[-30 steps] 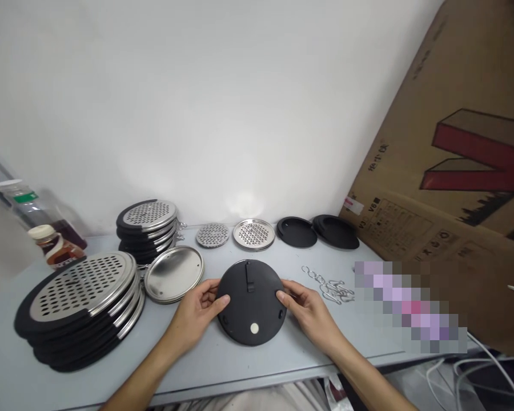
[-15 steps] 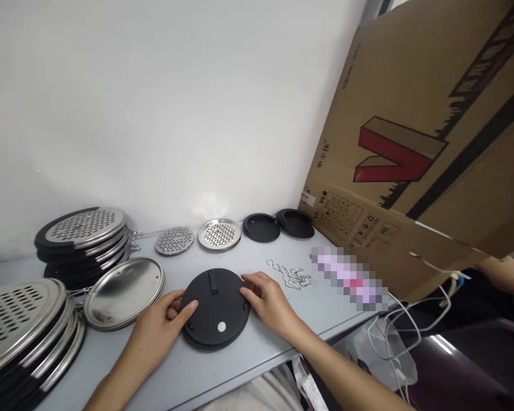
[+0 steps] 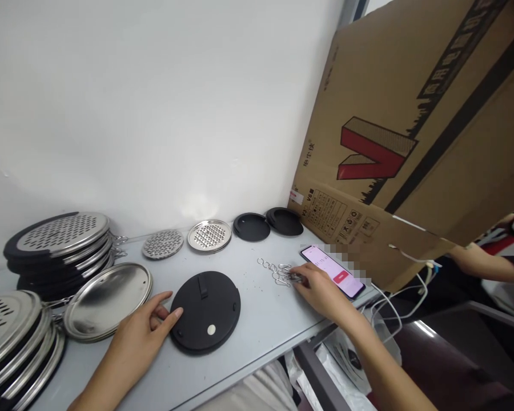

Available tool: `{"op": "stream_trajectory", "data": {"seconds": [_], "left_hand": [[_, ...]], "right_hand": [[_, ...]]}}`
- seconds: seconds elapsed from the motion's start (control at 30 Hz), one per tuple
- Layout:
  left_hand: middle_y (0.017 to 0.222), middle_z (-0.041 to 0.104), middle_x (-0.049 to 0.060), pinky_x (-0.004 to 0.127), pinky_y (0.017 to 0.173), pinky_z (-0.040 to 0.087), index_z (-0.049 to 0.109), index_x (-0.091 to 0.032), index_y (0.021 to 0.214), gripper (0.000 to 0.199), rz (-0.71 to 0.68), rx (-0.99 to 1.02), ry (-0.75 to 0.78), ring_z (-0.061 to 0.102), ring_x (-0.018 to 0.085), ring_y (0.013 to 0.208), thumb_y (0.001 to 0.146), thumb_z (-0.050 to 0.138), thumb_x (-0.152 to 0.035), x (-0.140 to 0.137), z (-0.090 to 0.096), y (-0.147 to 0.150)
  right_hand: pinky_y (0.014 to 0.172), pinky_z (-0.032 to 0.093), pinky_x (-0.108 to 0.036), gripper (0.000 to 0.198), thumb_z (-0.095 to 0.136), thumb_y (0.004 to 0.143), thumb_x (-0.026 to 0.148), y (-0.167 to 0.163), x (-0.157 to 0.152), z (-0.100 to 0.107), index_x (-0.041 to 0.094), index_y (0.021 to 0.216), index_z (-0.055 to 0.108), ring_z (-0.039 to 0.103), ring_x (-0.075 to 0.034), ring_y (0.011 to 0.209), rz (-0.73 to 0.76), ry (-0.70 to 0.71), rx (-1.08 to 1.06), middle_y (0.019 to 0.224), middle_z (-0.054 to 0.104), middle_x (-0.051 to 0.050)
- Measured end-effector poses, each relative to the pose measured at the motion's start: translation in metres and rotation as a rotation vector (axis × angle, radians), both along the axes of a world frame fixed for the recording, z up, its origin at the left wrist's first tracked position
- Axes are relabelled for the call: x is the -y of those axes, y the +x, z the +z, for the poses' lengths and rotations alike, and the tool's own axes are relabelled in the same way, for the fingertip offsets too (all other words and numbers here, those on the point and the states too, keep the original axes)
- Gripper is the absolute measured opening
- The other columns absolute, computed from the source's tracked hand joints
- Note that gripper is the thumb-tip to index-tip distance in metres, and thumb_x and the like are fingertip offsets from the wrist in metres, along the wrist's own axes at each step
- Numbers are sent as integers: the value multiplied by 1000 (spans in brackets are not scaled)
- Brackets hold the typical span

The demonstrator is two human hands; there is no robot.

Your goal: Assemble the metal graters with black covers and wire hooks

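Observation:
A round black plastic disc (image 3: 218, 305) lies on the grey table, with a small raised tab and a white dot on its upper face. At its left edge is my left hand (image 3: 139, 337), thumb touching the rim and fingers apart. To the right, my right hand (image 3: 321, 291) has its fingertips pinched at a small pile of S-shaped metal hooks (image 3: 281, 279). The fingertips partly cover the hooks, and how many are between them is hidden. Left of the disc rests a stack of shiny round metal plates (image 3: 107, 302).
Stacked round graters (image 3: 75, 231) with black rims fill the left side, with more (image 3: 4, 319) in front. Along the wall sit grater discs (image 3: 163, 244) (image 3: 209, 235) and black trays (image 3: 251, 227) (image 3: 285, 221). A phone (image 3: 346, 279), cables and a large cardboard box (image 3: 368, 194) are at right.
My right hand has left the disc's right edge and moved right to the metal hooks. My left hand stays by the disc. The view has turned slightly to the right.

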State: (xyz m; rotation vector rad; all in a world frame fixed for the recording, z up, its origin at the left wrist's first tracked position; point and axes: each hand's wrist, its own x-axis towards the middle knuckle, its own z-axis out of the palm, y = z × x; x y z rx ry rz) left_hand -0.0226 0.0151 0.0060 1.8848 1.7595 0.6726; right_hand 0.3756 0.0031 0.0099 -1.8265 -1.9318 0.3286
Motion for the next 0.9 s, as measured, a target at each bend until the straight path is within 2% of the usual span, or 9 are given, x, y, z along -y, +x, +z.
{"op": "stream_trajectory", "data": {"seconds": [0.13,0.23,0.33,0.47,0.53,0.67,0.77,0.9], "left_hand": [[86,65,2,32,67,49,58,-21,120,51,27,-96,157,62,20,67,82,56,-55,5,8,-1],[90,64,3,32,70,48,59,-23,120,45,-3,-143,248,62,21,76,86,54,-52,5,26,9],[91,66,4,32,75,48,63,-24,116,37,-149,-109,269,62,22,81,87,53,-46,-8,49,35],[94,70,6,32,76,48,68,-21,111,29,-470,-48,202,65,23,84,85,56,-29,-55,67,94],[96,72,8,32,77,48,70,-18,107,27,-608,-96,133,66,23,85,83,58,-21,-83,66,127],[92,73,8,31,80,49,73,-16,101,23,-678,-138,53,67,23,86,80,67,-20,-121,53,179],[99,70,9,35,83,51,69,-15,104,25,-687,-185,-22,66,23,90,83,69,-28,-128,41,197],[120,60,9,42,85,53,58,-17,118,29,-674,-214,-90,62,22,101,93,57,-32,-126,30,202]], "right_hand": [[81,43,-32,24,51,82,12,-31,-20,-1,19,92,71,59,-22,86,39,20,-50,92,64,-9],[75,41,-30,20,52,78,11,-43,-33,0,18,85,69,58,-20,79,68,9,-85,86,64,-8],[69,41,-29,14,56,74,12,-42,-41,2,18,78,68,57,-19,75,94,3,-117,82,64,-7],[69,43,-28,12,57,79,20,-33,-40,3,18,77,69,60,-18,74,120,15,-174,80,67,-5],[68,45,-28,15,58,82,27,-27,-36,2,17,81,69,61,-18,73,113,20,-279,80,69,-4],[59,45,-27,24,63,81,37,-13,-27,-2,15,88,69,57,-15,60,31,-4,-626,72,68,-3],[62,48,-29,27,66,79,37,-9,-24,-2,15,94,68,59,-15,60,12,-17,-781,69,67,-2],[69,53,-33,32,72,73,36,-17,-24,5,16,99,68,65,-19,74,18,29,-972,82,70,-7]]}}
